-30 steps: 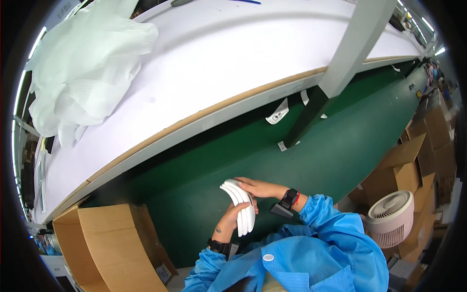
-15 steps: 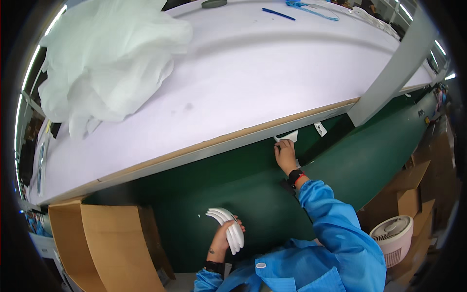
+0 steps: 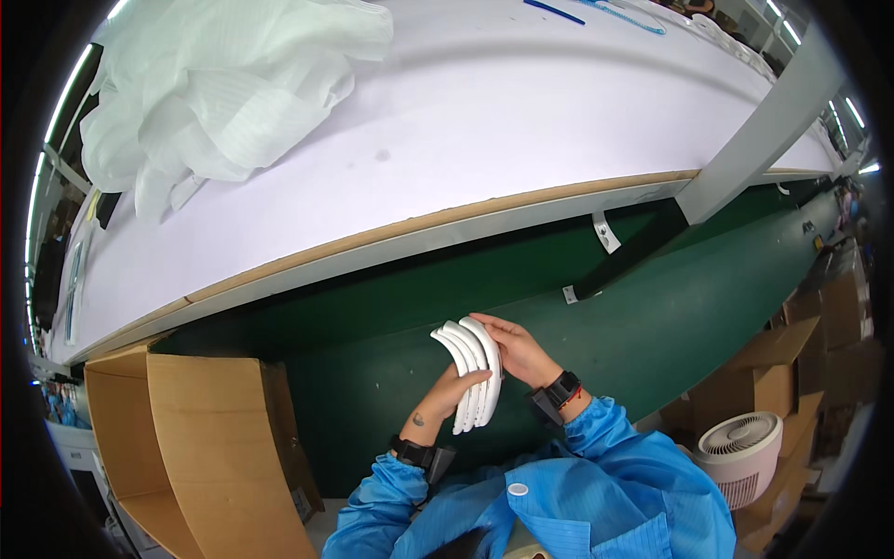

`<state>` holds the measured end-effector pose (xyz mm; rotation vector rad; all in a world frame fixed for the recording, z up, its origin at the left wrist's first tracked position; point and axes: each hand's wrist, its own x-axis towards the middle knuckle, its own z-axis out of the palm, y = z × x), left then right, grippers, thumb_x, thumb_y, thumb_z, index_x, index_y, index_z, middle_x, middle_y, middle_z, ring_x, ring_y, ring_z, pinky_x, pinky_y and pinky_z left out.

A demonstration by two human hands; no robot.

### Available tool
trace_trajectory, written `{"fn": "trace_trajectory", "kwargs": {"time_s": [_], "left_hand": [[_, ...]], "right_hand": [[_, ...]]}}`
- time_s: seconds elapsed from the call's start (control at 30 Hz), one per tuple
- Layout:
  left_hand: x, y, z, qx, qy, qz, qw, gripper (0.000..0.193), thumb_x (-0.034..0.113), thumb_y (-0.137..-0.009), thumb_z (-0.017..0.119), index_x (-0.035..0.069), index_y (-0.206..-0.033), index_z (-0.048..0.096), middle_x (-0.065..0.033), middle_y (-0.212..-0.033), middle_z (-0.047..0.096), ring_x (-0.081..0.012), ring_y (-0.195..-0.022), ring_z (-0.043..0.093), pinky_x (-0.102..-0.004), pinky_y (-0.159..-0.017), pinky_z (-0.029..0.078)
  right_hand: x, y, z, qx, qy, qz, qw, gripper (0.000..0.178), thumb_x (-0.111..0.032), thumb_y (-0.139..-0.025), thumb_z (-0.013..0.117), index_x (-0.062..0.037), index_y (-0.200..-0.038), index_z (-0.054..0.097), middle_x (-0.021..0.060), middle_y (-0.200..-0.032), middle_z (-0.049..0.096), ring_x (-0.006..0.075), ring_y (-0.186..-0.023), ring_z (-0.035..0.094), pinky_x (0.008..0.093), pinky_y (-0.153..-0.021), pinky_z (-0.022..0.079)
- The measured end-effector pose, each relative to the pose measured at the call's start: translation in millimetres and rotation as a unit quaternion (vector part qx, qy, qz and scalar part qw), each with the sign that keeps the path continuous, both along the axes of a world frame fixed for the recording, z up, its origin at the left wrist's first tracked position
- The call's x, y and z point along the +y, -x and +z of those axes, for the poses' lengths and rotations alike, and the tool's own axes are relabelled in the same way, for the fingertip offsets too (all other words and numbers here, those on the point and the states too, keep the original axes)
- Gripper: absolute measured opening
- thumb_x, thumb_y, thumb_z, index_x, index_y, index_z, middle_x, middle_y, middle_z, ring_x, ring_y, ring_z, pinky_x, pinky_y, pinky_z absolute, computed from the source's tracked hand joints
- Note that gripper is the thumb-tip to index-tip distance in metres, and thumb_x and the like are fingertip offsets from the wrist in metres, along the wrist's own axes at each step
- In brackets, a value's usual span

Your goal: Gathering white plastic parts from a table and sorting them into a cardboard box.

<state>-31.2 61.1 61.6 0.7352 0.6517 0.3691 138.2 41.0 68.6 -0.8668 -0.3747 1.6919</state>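
Note:
Several curved white plastic pieces, nested side by side like a fan, stand in front of me over the green surface. My left hand is closed round their lower part, its thumb across the near side. On the right of the stack, my right hand grips the upper end of the outermost piece, with fingertips at its top edge. Some fingers of both hands are hidden behind the pieces. Farther right, another curved white piece with dark spots lies under the edge of the raised white table.
The raised white table spans the far side, with crumpled white sheeting at left. A grey post rises at right. An open cardboard box stands at lower left, a pink-white fan at lower right.
My right hand has come back from under the table edge with a white piece, now against the stack. My left hand has lifted the stack up and to the right.

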Motion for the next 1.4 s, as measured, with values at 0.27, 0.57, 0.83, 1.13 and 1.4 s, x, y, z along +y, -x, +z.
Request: {"fn": "trace_trajectory", "kwargs": {"time_s": [0.27, 0.57, 0.83, 1.13, 1.4], "left_hand": [[-16.5, -0.2, -0.3, 0.036, -0.031, -0.048, 0.998, 0.06, 0.017, -0.084, 0.066, -0.002, -0.132, 0.036, -0.012, -0.118, 0.053, -0.0207, -0.109, 0.055, -0.0326, -0.092, 0.045], [-26.1, -8.1, 0.3, 0.049, -0.09, -0.03, 0.994, 0.063, 0.015, -0.082, 0.067, -0.003, -0.134, 0.035, -0.0118, -0.117, 0.054, -0.0202, -0.108, 0.055, -0.0317, -0.091, 0.045], [-24.6, -6.8, -7.2, 0.037, -0.007, -0.013, 0.999, 0.047, 0.01, -0.081, 0.065, -0.003, -0.122, 0.046, -0.014, -0.108, 0.06, -0.024, -0.097, 0.061, -0.0349, -0.083, 0.051], [-41.0, 13.4, -18.7, -0.004, 0.091, -0.014, 0.996, 0.042, 0.008, -0.081, 0.062, -0.003, -0.119, 0.048, -0.0175, -0.11, 0.061, -0.0295, -0.097, 0.063, -0.0386, -0.083, 0.052], [-51.5, 35.3, -63.5, 0.061, 0.047, 0.022, 0.997, 0.047, 0.016, -0.083, 0.063, -0.002, -0.123, 0.046, -0.0158, -0.115, 0.058, -0.0243, -0.1, 0.061, -0.0352, -0.087, 0.05]], "right_hand": [[-11.9, 22.7, 10.0, -0.114, 0.054, -0.026, 0.992, 0.036, -0.024, -0.101, 0.041, -0.0006, -0.127, 0.05, 0.0081, -0.119, 0.058, 0.0137, -0.105, 0.056, 0.0267, -0.092, 0.045], [-10.0, 27.9, 7.0, -0.132, 0.022, -0.048, 0.99, 0.034, -0.027, -0.1, 0.042, -0.0028, -0.121, 0.054, 0.0044, -0.107, 0.062, 0.0103, -0.096, 0.059, 0.0234, -0.084, 0.048], [8.5, 15.4, -19.3, -0.174, 0.041, 0.013, 0.984, 0.036, -0.028, -0.1, 0.039, -0.0017, -0.117, 0.057, 0.0073, -0.108, 0.062, 0.0129, -0.099, 0.058, 0.0271, -0.088, 0.046], [100.6, -220.4, -142.5, -0.938, 0.107, -0.152, 0.292, 0.03, -0.025, -0.08, 0.051, -0.008, -0.066, 0.071, 0.0127, -0.09, 0.07, 0.0327, -0.088, 0.058, 0.0419, -0.078, 0.042], [117.7, -245.1, -143.4, -0.846, 0.257, -0.054, 0.464, 0.028, -0.024, -0.08, 0.062, -0.0184, -0.107, 0.059, 0.0065, -0.119, 0.055, 0.0405, -0.108, 0.055, 0.0502, -0.084, 0.049]]}}
